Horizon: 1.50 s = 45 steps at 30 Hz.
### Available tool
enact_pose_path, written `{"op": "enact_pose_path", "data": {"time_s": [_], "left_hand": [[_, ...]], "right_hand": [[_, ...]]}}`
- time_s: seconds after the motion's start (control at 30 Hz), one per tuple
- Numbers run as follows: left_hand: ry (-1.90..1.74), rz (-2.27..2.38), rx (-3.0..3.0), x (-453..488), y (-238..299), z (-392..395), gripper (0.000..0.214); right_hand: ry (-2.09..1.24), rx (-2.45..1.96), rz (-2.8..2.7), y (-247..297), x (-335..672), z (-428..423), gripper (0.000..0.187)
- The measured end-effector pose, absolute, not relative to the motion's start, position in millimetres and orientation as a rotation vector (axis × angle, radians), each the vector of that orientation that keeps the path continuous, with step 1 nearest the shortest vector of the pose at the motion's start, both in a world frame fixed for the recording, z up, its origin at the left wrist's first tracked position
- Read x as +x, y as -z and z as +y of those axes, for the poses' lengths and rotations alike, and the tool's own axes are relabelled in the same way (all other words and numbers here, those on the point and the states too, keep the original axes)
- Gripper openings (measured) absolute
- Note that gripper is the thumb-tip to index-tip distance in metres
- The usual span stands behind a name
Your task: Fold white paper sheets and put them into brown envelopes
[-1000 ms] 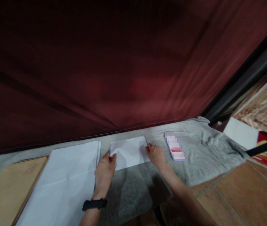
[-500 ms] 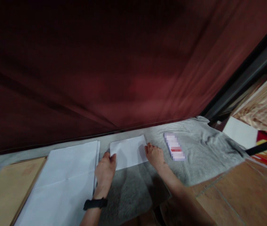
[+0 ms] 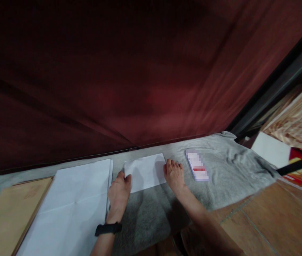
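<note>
A small white sheet of paper [image 3: 146, 173], possibly folded, lies flat on the grey cloth between my hands. My left hand [image 3: 119, 190], with a black band on its wrist, is closed on the sheet's left edge, thumb toward the paper and fingers curled. At the right edge, my right hand [image 3: 174, 174] has its fingers bent and its thumb side against the paper. The undersides of the fingers are hidden on both hands. Just left of my left hand lies a stack of larger white paper [image 3: 73, 202] with a crease across the top sheet.
A brown envelope or folder [image 3: 15, 213] lies at the far left. Right of my right hand is a phone-shaped, blurred-out object [image 3: 197, 166] on the grey cloth [image 3: 231, 170]. A dark red curtain [image 3: 140, 89] hangs behind. Tiled floor [image 3: 281, 217] shows at lower right.
My right hand has shifted slightly up and left, and its fingers look a little more spread. My left hand and the small sheet are nearly unmoved.
</note>
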<state>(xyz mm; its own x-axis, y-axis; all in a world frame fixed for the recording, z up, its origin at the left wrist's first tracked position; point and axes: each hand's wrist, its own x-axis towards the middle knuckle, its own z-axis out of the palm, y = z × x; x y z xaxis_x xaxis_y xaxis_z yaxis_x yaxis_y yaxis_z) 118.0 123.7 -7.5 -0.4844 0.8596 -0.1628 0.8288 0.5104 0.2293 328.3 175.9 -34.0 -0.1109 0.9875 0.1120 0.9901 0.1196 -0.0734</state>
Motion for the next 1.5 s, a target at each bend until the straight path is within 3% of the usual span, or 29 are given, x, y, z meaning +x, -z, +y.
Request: {"op": "enact_pose_path", "data": {"time_s": [0.3, 0.93, 1.13, 1.3, 1.5], "left_hand": [[-0.144, 2.482, 1.456, 121.1, 5.3, 123.9, 0.032], [-0.176, 2.578, 1.483, 125.8, 13.7, 119.6, 0.038], [-0.257, 2.653, 1.884, 131.4, 22.7, 114.5, 0.037], [-0.672, 2.146, 2.480, 158.9, 62.5, 110.3, 0.046], [-0.710, 2.076, 2.447, 165.9, 95.2, 104.3, 0.053]], "right_hand": [[-0.165, -1.340, -2.452, 59.9, 285.1, 145.0, 0.052], [-0.057, -1.536, -2.374, 77.1, 302.3, 148.3, 0.053], [-0.012, -1.528, -2.350, 79.6, 301.1, 147.3, 0.054], [-0.038, -1.527, -2.394, 78.3, 301.8, 147.8, 0.056], [-0.080, -1.537, -2.422, 73.7, 305.0, 149.1, 0.051]]}}
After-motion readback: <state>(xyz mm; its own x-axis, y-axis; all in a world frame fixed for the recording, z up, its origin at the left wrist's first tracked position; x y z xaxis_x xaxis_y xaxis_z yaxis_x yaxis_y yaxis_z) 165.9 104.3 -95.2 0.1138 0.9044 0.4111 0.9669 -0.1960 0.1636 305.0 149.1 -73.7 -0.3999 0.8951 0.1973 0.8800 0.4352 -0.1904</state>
